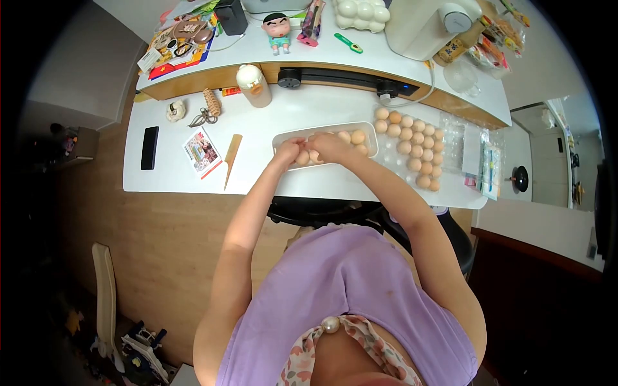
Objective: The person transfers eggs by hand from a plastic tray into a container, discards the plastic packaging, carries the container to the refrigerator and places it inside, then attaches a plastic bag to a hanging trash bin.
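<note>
A long clear plastic container (280, 137) on the white desk holds several brown eggs (358, 136). My left hand (290, 149) reaches into its left end, fingers curled, just beside an egg (302, 157) at the front. Close by, my right hand (327, 147) bends down over the middle of the container with its fingers curled. Whatever either hand grips is hidden behind the fingers. Right of the container, a clear egg tray (390, 158) carries rows of more eggs (417, 137), with bare hollows along its left side.
Left on the desk are a phone (149, 148), a printed card (203, 153), a wooden comb (232, 153) and a coiled cord (211, 103). A bottle (254, 86) stands behind the container. The raised shelf (257, 61) holds a figurine (277, 33) and a white appliance (421, 29).
</note>
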A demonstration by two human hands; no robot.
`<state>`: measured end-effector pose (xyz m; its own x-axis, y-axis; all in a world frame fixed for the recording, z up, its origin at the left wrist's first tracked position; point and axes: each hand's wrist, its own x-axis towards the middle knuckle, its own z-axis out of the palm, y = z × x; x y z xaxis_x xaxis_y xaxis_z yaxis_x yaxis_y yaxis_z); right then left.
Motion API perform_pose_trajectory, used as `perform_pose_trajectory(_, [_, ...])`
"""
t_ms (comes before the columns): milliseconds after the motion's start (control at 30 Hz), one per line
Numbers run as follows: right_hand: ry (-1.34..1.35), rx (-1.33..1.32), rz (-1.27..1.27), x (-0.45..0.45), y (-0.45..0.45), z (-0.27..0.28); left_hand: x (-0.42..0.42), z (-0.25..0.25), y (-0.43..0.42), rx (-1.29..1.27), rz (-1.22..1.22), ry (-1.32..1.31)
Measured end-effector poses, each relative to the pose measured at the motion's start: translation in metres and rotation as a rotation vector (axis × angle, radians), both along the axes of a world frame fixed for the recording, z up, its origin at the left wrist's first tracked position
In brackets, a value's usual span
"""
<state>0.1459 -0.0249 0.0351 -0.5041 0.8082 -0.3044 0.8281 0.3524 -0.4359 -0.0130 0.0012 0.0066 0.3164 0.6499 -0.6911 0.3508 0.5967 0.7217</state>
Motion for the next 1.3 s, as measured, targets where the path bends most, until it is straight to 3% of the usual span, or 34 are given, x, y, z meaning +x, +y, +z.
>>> perform_pose_trajectory(200, [-0.049,0.119,0.092,0.005,-0.002,-0.005,-0.004,-0.028,0.004,0.126,-0.075,-0.122])
perform_pose_trajectory(300, [-0.023,0.182,0.132,0.013,-0.002,-0.015,-0.005,-0.013,-0.002,0.349,-0.211,0.127])
perform_pose_trajectory(400, [0.024,0.222,0.168,0.018,-0.003,-0.016,-0.008,-0.004,-0.001,0.337,-0.362,0.197])
perform_pose_trajectory(700, [0.153,0.104,0.139,0.026,-0.01,0.006,-0.007,-0.013,0.002,0.296,-0.34,0.075])
perform_pose_trajectory(867, [0.187,0.163,0.142,0.026,-0.012,0.0,-0.009,-0.015,-0.004,0.493,-0.396,0.132])
perform_pose_trajectory(967, [0.199,0.191,0.141,0.028,-0.013,-0.012,-0.013,-0.056,-0.002,0.451,-0.302,0.064])
perform_pose_trajectory(1067, [0.255,0.145,0.105,0.032,-0.017,-0.009,-0.009,-0.034,-0.009,0.458,-0.369,0.112])
perform_pose_trajectory(1167, [0.355,0.136,-0.011,0.046,-0.032,0.026,-0.008,-0.019,-0.013,0.455,-0.363,0.119])
perform_pose_trajectory(1267, [0.589,0.421,-0.281,0.089,-0.058,0.056,-0.01,-0.028,-0.009,0.457,-0.364,0.103])
perform_pose_trajectory(1300, [0.566,0.51,-0.497,0.107,-0.07,0.057,-0.009,-0.025,-0.01,0.461,-0.367,0.116])
